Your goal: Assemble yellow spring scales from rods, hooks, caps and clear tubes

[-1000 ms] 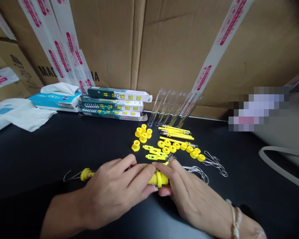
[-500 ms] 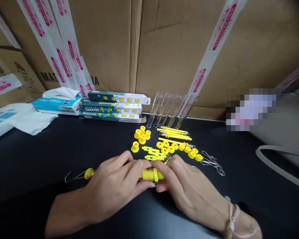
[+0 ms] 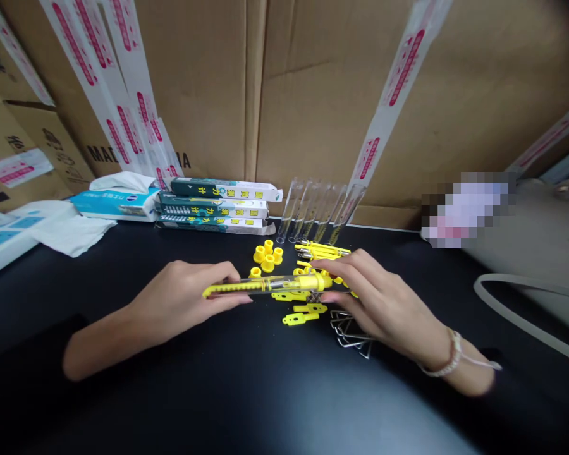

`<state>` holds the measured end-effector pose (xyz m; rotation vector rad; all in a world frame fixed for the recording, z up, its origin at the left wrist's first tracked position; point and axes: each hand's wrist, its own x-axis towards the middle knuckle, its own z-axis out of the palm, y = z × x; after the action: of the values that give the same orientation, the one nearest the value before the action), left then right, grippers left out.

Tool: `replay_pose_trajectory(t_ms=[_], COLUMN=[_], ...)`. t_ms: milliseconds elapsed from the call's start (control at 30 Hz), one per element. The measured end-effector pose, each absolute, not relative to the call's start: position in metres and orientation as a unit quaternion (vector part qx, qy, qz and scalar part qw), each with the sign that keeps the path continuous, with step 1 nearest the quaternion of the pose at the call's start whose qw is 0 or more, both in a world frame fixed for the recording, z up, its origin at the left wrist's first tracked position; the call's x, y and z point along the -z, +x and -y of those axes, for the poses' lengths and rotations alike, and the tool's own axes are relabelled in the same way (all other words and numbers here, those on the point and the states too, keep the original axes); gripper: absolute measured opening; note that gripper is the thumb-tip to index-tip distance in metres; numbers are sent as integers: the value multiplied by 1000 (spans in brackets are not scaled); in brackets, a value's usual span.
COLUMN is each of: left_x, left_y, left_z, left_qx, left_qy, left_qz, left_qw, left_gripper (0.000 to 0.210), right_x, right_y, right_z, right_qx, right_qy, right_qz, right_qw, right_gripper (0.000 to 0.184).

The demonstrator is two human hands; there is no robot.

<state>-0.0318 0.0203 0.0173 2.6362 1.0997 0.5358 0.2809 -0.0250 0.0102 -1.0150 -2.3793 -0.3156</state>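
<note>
Tabletop [image 3: 275, 392] nearer than the hands [image 3: 184, 289] [image 3: 386, 303] lies open; tubes [image 3: 315, 212] (clear ones) obstruct beyond.

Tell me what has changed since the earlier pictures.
The left hand and right hand have spread apart and moved higher in the view. Both still hold the clear tube, now more exposed between them; its hook no longer shows. The stacked boxes and tube row stayed put.

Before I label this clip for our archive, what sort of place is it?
Likely a workbench for small parts: yellow caps and clear tubes grouped on a black tabletop, with taped cardboard behind.
</note>
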Motion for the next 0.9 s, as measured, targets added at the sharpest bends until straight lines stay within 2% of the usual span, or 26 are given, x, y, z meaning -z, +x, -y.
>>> replay_pose_trajectory(t_ms=[167, 333, 467, 733, 900], left_x=[-26, -32, -34, -26, -30], left_y=[-26, -27, -32, -44, -48], left_z=[-24, -24, -31, -49, -54], left_qx=[-102, -84, -97, -144, -154], left_qy=[821, 752, 709, 694, 710], left_qz=[-397, -384, -396, -437, -429], left_qw=[398, 530, 576, 554, 537], left_gripper=[38, 50, 57, 44, 32], right_x=[-8, -13, -16, -14, -15], right_y=[279, 280, 284, 287, 285], right_z=[24, 19, 13, 13, 14], right_qx=[-89, -360, -432, -424, -461], right_qy=[-442, -467, -490, -482, -455], right_qz=[808, 669, 590, 555, 531], right_qw=[379, 452, 474, 530, 546], right_gripper=[25, 34, 37, 31, 32])
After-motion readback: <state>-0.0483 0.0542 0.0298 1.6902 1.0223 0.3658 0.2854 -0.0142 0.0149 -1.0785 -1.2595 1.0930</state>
